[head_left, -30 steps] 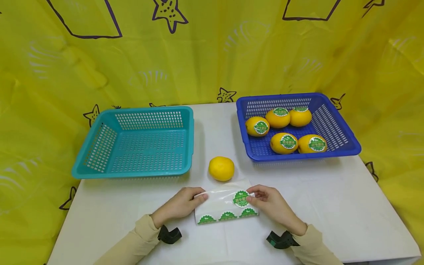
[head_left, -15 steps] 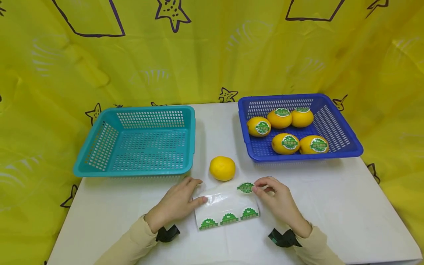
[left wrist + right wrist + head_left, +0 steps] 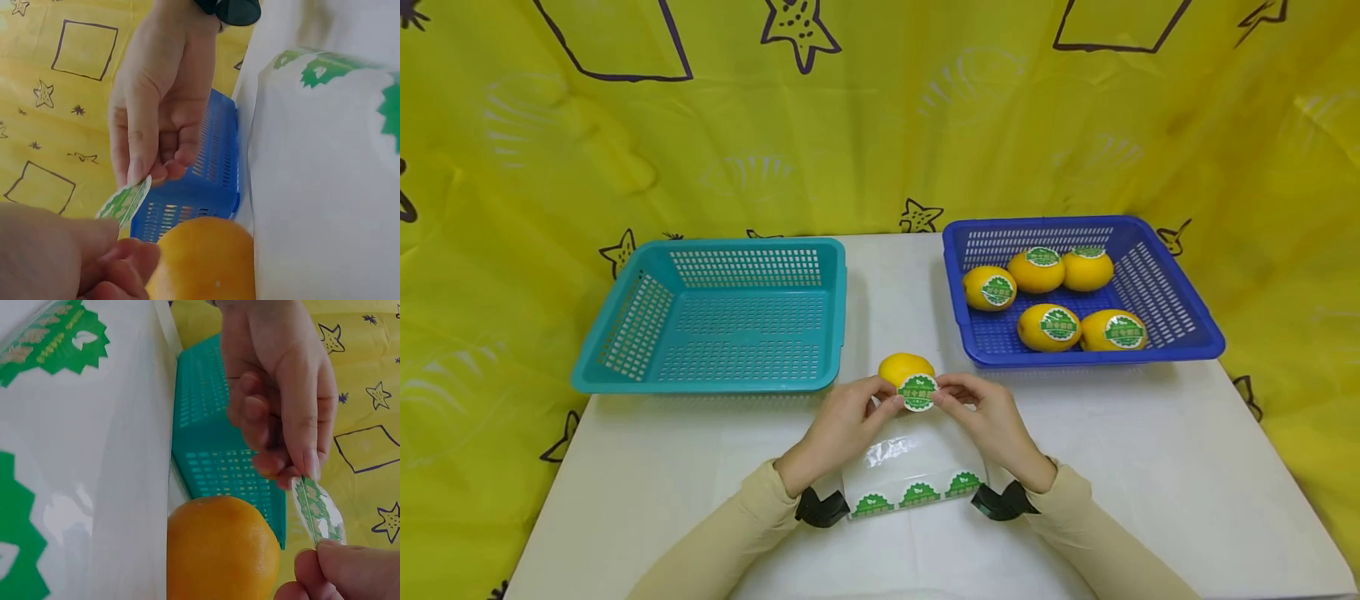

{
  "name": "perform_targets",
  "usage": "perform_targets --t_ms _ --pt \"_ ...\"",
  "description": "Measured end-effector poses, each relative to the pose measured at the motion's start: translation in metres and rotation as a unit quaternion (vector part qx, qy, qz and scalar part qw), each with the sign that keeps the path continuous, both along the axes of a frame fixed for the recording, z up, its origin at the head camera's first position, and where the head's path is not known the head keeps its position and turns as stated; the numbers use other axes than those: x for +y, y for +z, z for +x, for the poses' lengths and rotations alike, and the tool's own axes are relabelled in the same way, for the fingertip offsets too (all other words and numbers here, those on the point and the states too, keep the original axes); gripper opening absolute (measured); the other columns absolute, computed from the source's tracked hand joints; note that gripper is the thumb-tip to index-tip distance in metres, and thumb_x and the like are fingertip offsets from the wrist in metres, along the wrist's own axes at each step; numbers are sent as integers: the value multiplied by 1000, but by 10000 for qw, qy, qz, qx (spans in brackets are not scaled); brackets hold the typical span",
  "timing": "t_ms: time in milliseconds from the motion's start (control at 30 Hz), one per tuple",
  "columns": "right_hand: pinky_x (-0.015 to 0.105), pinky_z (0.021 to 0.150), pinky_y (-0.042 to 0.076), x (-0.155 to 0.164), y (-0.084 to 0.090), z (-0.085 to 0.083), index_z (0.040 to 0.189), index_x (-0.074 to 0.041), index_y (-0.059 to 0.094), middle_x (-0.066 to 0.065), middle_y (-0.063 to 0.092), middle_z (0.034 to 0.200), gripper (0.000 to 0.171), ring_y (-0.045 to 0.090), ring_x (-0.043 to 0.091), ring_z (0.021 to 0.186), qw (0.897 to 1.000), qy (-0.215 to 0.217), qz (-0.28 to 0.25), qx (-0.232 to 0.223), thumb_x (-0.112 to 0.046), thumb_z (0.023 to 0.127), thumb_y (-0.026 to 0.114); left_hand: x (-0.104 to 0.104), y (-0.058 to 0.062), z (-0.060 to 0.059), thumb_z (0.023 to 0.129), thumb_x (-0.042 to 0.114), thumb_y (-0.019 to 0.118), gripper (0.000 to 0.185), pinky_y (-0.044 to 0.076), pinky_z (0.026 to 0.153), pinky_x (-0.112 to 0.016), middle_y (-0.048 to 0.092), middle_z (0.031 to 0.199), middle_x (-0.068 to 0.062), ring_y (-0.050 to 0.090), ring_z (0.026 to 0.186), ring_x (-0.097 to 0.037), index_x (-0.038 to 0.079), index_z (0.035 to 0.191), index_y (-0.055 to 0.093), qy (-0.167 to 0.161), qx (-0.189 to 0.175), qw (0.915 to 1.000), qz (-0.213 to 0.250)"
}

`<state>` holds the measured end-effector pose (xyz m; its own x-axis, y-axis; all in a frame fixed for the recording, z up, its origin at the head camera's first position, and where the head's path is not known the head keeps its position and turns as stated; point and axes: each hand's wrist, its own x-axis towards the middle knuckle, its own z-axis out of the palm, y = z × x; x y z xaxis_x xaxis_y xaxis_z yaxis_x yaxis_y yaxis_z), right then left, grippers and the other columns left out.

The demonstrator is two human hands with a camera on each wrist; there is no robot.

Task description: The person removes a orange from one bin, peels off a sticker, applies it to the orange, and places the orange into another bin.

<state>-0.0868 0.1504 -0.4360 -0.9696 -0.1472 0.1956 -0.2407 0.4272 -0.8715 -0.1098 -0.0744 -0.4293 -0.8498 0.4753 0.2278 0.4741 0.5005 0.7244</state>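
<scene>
Sticker [image 3: 918, 392], round, green and white, hangs between both hands just above the near side of the loose orange [image 3: 905, 367] at the table's middle. The left hand [image 3: 847, 415] pinches its left edge and the right hand [image 3: 981, 410] its right edge, each with thumb and fingertip. It looks thin, light, floppy and tacky underneath, so the bare rim seems the safest hold. The backing sheet [image 3: 910, 473] lies nearer. The teal basket [image 3: 722, 317] sits far left; the blue basket [image 3: 1157, 292], far right, holds five labelled oranges.
</scene>
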Motion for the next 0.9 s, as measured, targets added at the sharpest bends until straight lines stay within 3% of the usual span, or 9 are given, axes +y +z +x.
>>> perform_targets --t_ms 133,300,567,733,900 --pt "27 69 53 -5 -2 -9 115 -2 65 -2 69 84 30 63 14 74 10000 56 43 29 -6 87 74 4 -2 -6 96 13 65 7 46 56 -25 61 76 7 50 59 -6 8 91 67 209 -155 9993 261" --pt "27 65 53 -10 -3 -20 116 -1 62 -2 68 79 34 62 14 70 9998 -47 179 57 -3 85 76 8 -6 -12 97 14 61 10 46 57 -25 58 74 5 51 63 -9 8 90 63 613 -147 9980 65" --pt "25 62 50 -16 -3 -27 111 -1 62 -3 65 75 33 59 14 67 9993 -138 353 -68 -1 82 78 14 -15 -14 98 12 58 12 41 51 -24 54 68 3 49 57 -11 5 89 58 869 447 9935 -585" --pt "25 61 50 -15 -5 -28 110 -1 63 -3 66 74 32 59 13 67 9988 -139 437 -174 -2 82 78 17 -16 -13 96 10 60 14 38 47 -24 50 65 3 48 54 -12 5 83 56 972 673 9903 -734" --pt "26 62 50 -12 -5 -31 109 -2 65 -2 65 75 29 59 14 67 9977 -80 524 -431 -6 83 79 18 -16 -11 96 13 61 18 38 47 -25 45 71 0 45 55 -15 7 80 53 1044 900 9855 -986"
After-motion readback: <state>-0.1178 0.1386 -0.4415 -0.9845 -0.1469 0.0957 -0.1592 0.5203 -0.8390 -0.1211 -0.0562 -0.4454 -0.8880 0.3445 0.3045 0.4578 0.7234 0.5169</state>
